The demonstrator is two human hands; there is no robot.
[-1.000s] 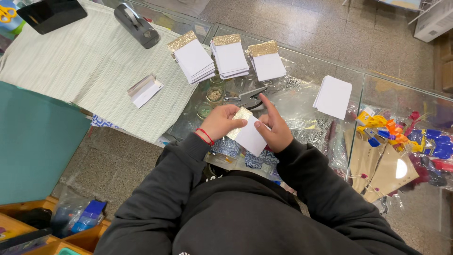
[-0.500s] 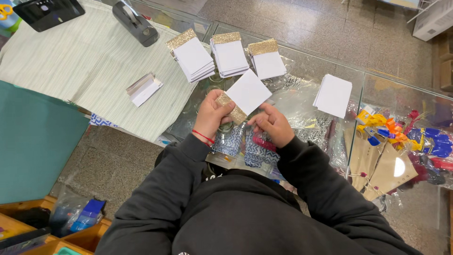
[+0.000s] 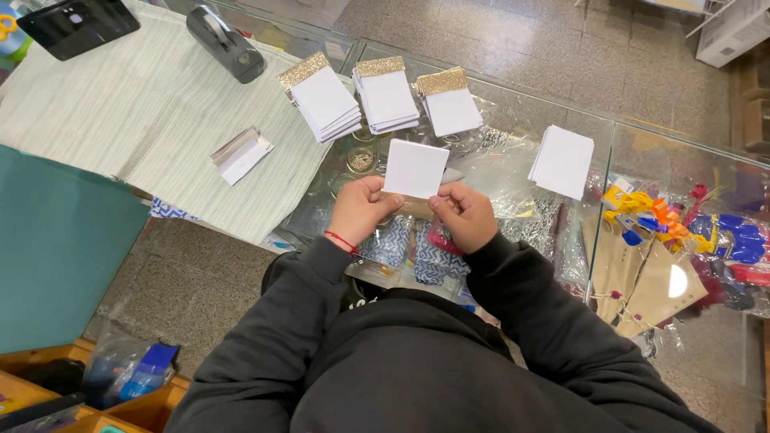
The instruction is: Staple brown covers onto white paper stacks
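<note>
Both hands hold one small white card [image 3: 415, 167] by its lower edge, above a glass counter [image 3: 513, 168]. My left hand [image 3: 359, 210] pinches its bottom left corner; a red band circles that wrist. My right hand [image 3: 463, 215] pinches the bottom right. A strip of gold glitter shows under the card between my thumbs. Three piles of white cards with gold glitter tops [image 3: 321, 96] [image 3: 387, 96] [image 3: 449, 103] lie in a row beyond the card. A plain white pile [image 3: 562, 160] lies to the right.
A striped cloth [image 3: 136, 120] covers the counter's left part, with a small white and silver pack [image 3: 241, 154], a black tape dispenser [image 3: 225, 42] and a dark tablet [image 3: 78, 24] on it. Coloured ribbons [image 3: 666, 220] and paper cones show under the glass at right. A teal panel [image 3: 56, 248] stands at left.
The card has gone from close to my chest up and away toward the glitter piles, turning from tilted to nearly square. My hands now grip its lower edge.
</note>
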